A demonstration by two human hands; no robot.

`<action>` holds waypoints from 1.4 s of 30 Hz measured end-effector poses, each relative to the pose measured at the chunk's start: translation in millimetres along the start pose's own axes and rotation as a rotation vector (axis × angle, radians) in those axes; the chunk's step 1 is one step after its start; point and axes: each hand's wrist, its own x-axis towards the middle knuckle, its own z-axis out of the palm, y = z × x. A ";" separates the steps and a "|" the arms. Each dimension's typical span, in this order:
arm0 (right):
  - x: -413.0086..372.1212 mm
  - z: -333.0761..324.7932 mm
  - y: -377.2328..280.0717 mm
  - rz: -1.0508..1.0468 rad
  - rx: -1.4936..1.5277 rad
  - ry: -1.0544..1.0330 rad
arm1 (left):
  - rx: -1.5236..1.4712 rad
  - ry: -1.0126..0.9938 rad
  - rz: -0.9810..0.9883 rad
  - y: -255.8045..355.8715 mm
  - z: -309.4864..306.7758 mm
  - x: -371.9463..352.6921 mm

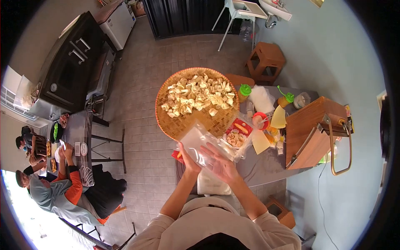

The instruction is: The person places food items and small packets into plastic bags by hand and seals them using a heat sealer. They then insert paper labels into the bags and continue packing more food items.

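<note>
A clear plastic bag [193, 136] is in front of my chest, over the near edge of a round woven bamboo tray [173, 125]. My left hand [190, 161] holds the bag's left side, fingers along its edge. Flat against the bag's right side lies my right hand [221, 164], palm up with its fingers stretched out and spread. Pale folded dumpling-like pieces [196, 95] cover the tray's far part. Just right of my hands is a clear pack with a red label [236, 131] and pale pieces inside. A white stack [212, 184] lies below my hands.
On the grey table [260, 173] stand green-capped bottles [244, 90], a red-rimmed container [261, 120], yellow paper pieces [261, 141] and a wooden box with a metal handle [310, 133]. At left, people [66, 191] sit at another table. A brown stool [266, 60] stands behind.
</note>
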 end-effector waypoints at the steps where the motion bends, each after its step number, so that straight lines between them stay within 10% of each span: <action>1: 0.7 2.2 0.7 0.029 0.023 0.018 | 0.006 -0.011 0.013 10.1 6.1 0.4; 8: 29.6 -24.4 -32.0 0.171 -0.197 -0.004 | -0.046 0.072 0.158 76.5 -12.2 28.1; 14: 170.3 -163.2 -70.9 -0.198 -1.591 0.396 | -0.091 0.155 0.200 113.2 -55.3 38.3; 17: 210.2 -167.9 -68.5 0.019 -2.042 0.795 | -0.108 0.110 0.202 118.8 -61.5 38.7; 25: 222.9 -193.3 -40.1 -0.138 -1.996 1.002 | -0.114 0.101 0.163 112.7 -65.3 45.1; 28: 205.7 -163.6 -40.6 -0.105 -1.970 0.888 | -0.123 0.122 0.170 110.6 -56.0 46.9; 30: 193.6 -186.5 -29.8 -0.450 -1.472 0.582 | -0.133 0.120 0.162 113.8 -46.1 44.7; 34: 109.3 -51.4 -16.7 -0.309 -0.913 0.388 | -0.155 0.068 0.165 114.6 -50.2 50.4; 42: 47.7 -14.3 38.9 -0.231 -1.138 0.279 | -0.085 0.032 0.104 83.6 -29.7 29.9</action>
